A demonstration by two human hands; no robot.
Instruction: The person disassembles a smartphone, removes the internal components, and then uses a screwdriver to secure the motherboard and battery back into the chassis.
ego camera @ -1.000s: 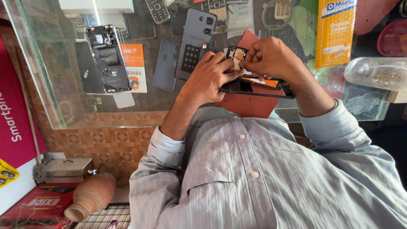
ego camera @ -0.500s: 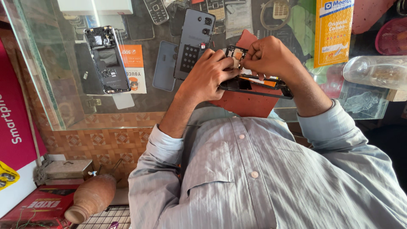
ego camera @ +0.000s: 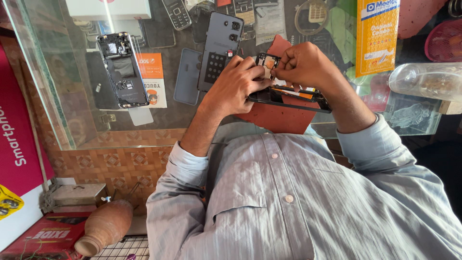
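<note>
Both my hands work over an opened black phone held just above a red mat on the glass counter. My left hand grips the phone's left end, its fingers curled over the edge. At the phone's top end, my right hand is closed with fingertips pinched on a small part by the camera module. An orange strip shows inside the phone body. Whether the right hand holds a tool is hidden by the fingers.
On the glass counter lie a stripped phone frame, a grey back cover, a blue-grey panel, a keypad phone and an orange packet. A clear plastic bottle lies right. A clay pot sits below left.
The hands stay on the opened phone with only slight finger motion; the view has shifted a little.
</note>
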